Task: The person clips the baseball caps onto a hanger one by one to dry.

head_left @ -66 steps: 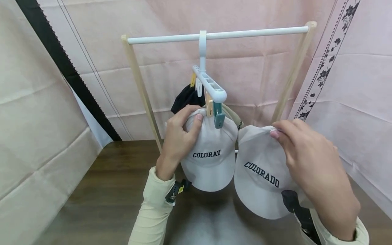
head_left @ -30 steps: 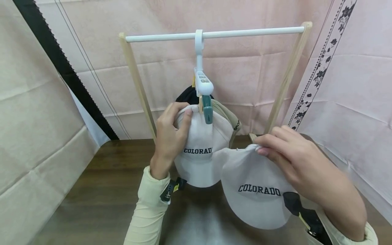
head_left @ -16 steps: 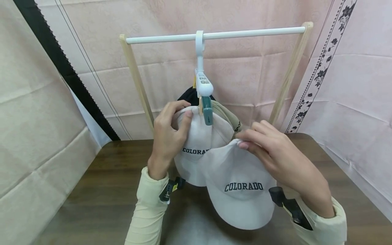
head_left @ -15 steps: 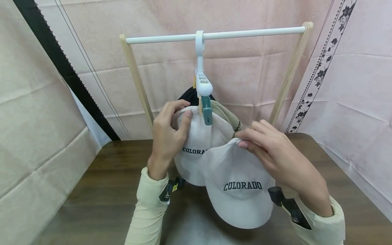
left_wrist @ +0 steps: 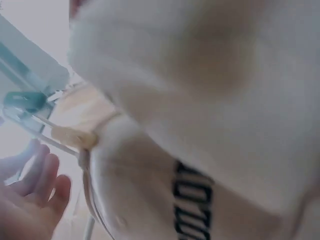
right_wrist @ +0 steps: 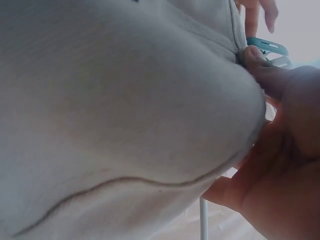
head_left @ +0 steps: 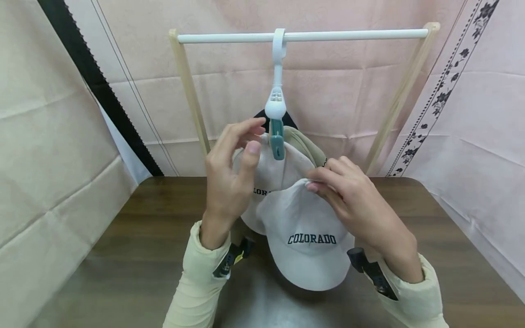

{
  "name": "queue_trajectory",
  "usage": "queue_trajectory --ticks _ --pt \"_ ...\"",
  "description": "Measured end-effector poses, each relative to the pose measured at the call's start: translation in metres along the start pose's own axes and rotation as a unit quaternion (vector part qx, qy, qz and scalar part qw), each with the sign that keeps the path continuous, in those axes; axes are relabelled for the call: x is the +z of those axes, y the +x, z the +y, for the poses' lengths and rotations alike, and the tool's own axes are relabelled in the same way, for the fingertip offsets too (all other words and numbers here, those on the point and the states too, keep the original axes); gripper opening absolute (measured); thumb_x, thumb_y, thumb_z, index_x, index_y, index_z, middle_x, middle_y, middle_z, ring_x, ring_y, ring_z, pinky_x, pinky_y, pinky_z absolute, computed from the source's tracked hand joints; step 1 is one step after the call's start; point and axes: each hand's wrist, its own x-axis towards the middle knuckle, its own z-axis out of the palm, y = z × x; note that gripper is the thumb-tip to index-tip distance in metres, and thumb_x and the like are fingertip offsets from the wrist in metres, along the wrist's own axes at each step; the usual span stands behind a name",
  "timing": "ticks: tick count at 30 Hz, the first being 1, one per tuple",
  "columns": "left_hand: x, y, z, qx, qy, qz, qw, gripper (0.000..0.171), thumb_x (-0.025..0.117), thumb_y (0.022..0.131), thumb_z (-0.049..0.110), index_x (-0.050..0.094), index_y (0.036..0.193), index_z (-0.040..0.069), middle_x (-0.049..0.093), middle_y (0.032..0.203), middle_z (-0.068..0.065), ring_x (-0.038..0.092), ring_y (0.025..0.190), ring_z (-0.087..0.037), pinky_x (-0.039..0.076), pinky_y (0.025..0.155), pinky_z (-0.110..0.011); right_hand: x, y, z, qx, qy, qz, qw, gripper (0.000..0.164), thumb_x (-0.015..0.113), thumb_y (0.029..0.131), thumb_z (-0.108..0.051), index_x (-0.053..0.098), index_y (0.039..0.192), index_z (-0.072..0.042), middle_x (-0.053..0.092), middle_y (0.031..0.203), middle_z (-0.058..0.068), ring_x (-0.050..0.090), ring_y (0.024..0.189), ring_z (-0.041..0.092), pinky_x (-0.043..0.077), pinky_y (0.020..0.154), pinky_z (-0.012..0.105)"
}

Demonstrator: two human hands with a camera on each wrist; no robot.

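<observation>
My right hand [head_left: 357, 205] pinches the top edge of a white baseball cap [head_left: 311, 264] lettered COLORADO. This cap overlaps a second white cap [head_left: 262, 171], which hangs behind it from a beige clip [left_wrist: 72, 137]. Beside the hanging cap is my left hand [head_left: 227, 182], thumb and fingers apart, nothing held between them. Close to its fingertips a teal clip [head_left: 277, 141] dangles from the front end of a white clip hanger [head_left: 275, 102]. The right wrist view has the held cap [right_wrist: 125, 100] filling most of it, with the teal clip [right_wrist: 267, 45] just beyond the thumb.
The hanger hooks over the white bar [head_left: 352, 35] of a rack with wooden side posts [head_left: 189, 86]. Further back hang an olive cap [head_left: 305, 145] and a black cap [head_left: 291, 119]. Below is a dark wooden table [head_left: 135, 246]; pale cloth [head_left: 328, 86] surrounds it.
My left hand has let go of the hanging cap and risen toward the teal clip. The right hand has brought its cap leftward, in front of the hanging one. The hanger has swung to point forward.
</observation>
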Motion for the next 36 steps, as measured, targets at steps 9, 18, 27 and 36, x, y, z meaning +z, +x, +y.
queue_trajectory --ticks 9,18,27,36 --pt "0.008 0.003 0.018 -0.117 -0.142 -0.042 0.9819 0.085 0.054 0.100 0.071 0.060 0.141 -0.004 0.074 0.121 -0.017 0.070 0.101 -0.027 0.058 0.089 -0.042 0.009 0.003 -0.004 0.023 -0.034 -0.027 0.999 0.011 0.077 0.096 -0.012 0.077 0.107 -0.014 0.057 0.086 -0.007 0.044 0.082 0.014 0.034 0.075 0.032" --pt "0.022 0.005 0.021 -0.133 -0.220 -0.042 0.9655 0.042 0.060 0.110 0.029 0.063 0.134 -0.005 0.074 0.116 -0.018 0.072 0.106 -0.041 0.058 0.094 -0.045 0.012 0.004 -0.003 0.035 -0.033 -0.037 0.998 0.011 0.076 0.097 -0.013 0.078 0.108 -0.013 0.056 0.084 -0.006 0.044 0.083 0.015 0.034 0.076 0.033" --pt "0.016 0.002 0.022 -0.121 -0.182 -0.035 0.9753 0.032 0.061 0.104 0.010 0.066 0.130 -0.008 0.069 0.125 -0.024 0.066 0.117 -0.038 0.052 0.104 -0.041 0.007 0.002 -0.003 0.033 -0.044 -0.029 0.998 0.010 0.075 0.097 -0.012 0.078 0.107 -0.014 0.053 0.082 -0.007 0.045 0.081 0.015 0.035 0.076 0.035" --pt "0.009 -0.001 0.025 -0.122 -0.117 -0.076 0.9827 0.033 0.063 0.102 0.010 0.066 0.130 -0.007 0.068 0.106 -0.017 0.064 0.092 -0.024 0.055 0.090 -0.033 0.001 -0.004 -0.006 0.037 -0.037 -0.040 0.998 0.011 0.075 0.098 -0.016 0.078 0.108 -0.014 0.056 0.088 -0.007 0.046 0.086 0.014 0.036 0.078 0.033"
